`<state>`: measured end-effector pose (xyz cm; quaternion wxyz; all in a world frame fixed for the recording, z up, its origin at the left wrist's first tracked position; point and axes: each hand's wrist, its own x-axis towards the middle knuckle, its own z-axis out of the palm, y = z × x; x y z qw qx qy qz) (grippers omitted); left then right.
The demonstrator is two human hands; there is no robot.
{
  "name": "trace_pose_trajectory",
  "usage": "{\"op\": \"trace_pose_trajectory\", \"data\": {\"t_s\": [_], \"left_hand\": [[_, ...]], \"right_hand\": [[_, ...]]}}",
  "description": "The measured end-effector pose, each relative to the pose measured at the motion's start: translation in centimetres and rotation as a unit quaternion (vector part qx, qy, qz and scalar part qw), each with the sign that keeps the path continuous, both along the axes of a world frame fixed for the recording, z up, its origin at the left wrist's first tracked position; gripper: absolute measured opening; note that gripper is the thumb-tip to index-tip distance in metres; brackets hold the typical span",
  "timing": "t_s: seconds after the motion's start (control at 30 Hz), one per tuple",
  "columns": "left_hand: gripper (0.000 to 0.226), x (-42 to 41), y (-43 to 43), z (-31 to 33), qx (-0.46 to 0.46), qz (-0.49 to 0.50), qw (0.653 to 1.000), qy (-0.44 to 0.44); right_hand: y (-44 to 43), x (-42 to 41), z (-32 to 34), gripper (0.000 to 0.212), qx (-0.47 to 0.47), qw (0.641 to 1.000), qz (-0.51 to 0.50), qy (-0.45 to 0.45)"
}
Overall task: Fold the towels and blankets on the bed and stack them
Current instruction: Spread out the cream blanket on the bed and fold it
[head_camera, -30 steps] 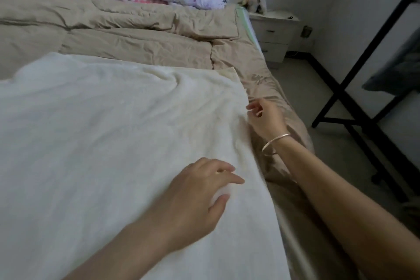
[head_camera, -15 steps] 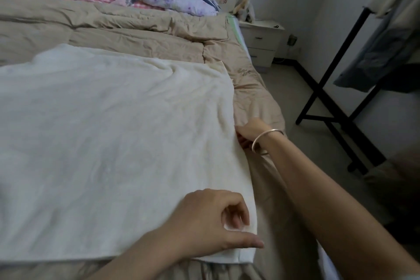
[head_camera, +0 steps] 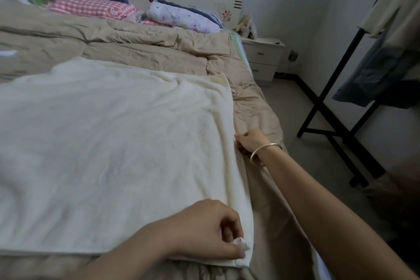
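A large cream blanket (head_camera: 109, 143) lies spread flat over the tan quilt (head_camera: 141, 48) on the bed. My left hand (head_camera: 204, 229) grips the blanket's near right corner, with a tuft of cloth bunched between thumb and curled fingers. My right hand (head_camera: 248, 141), with a silver bangle on the wrist, pinches the blanket's right edge about halfway up, at the side of the bed. Its fingertips are hidden under the edge.
Pillows (head_camera: 181, 17) and a pink checked pillow (head_camera: 91, 8) lie at the headboard. A white nightstand (head_camera: 263, 57) stands beyond the bed's right side. A black clothes rack (head_camera: 336, 98) with hanging garments stands on the floor to the right.
My left hand went from lying flat on the blanket to gripping its near right corner. My right hand slid down the right edge towards me and took hold of it.
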<state>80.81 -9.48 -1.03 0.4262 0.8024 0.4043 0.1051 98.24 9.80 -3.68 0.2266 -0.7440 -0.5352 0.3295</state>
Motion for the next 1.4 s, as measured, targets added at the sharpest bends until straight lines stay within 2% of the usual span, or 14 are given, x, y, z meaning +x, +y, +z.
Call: {"op": "trace_pose_trajectory", "data": {"t_s": [0.13, 0.23, 0.33, 0.43, 0.6, 0.77, 0.87, 0.93, 1.03, 1.07, 1.17, 1.27, 1.4], "left_hand": [[0.026, 0.4, -0.2, -0.5, -0.002, -0.001, 1.000, 0.017], [0.025, 0.1, -0.2, -0.4, -0.018, -0.005, 1.000, 0.008], [0.027, 0.0, -0.1, -0.4, -0.031, -0.008, 0.999, 0.004], [0.030, 0.0, 0.0, -0.3, -0.044, -0.008, 0.999, -0.001], [0.031, 0.0, 0.1, -0.4, -0.078, 0.013, 0.997, -0.023], [0.031, -0.1, 0.1, -0.6, -0.113, 0.020, 0.993, -0.031], [0.030, -0.1, 0.1, -0.8, -0.114, 0.017, 0.993, -0.029], [0.030, 0.0, 0.1, -0.9, -0.110, 0.019, 0.993, -0.026], [0.029, 0.0, 0.1, -0.9, -0.112, 0.018, 0.993, -0.026], [0.029, 0.0, 0.1, -0.9, -0.110, 0.018, 0.993, -0.026], [0.030, 0.1, 0.0, -1.1, -0.094, 0.019, 0.995, -0.020], [0.031, 0.2, 0.0, -1.3, -0.085, 0.022, 0.996, -0.015], [0.033, 0.3, 0.1, -1.7, -0.078, 0.022, 0.997, -0.012]], "right_hand": [[1.7, 0.1, -1.6, 0.050, -0.021, 1.000, -0.005, 0.023], [0.0, -0.8, 0.7, 0.033, -0.043, 0.998, -0.023, 0.040], [0.6, -0.8, 0.7, 0.031, -0.073, 0.994, -0.032, 0.076], [1.2, -1.1, 0.2, 0.035, -0.082, 0.996, 0.007, 0.037], [1.0, -1.3, 0.9, 0.027, -0.085, 0.996, 0.021, -0.017], [1.1, -1.1, 0.9, 0.023, -0.066, 0.997, 0.023, -0.011], [2.0, -0.3, 0.6, 0.031, -0.028, 0.999, 0.006, -0.015], [2.7, 0.5, 0.2, 0.035, -0.026, 1.000, -0.002, 0.004], [1.8, 0.6, 0.9, 0.021, -0.084, 0.995, -0.011, 0.057], [1.4, 0.5, 1.3, 0.025, -0.098, 0.992, -0.006, 0.080], [1.2, 0.1, 1.3, 0.024, -0.081, 0.991, 0.022, 0.105], [1.3, -0.4, 0.9, 0.024, -0.011, 0.997, 0.042, 0.067], [1.3, -0.9, 0.9, 0.013, 0.064, 0.995, 0.042, -0.059]]}}
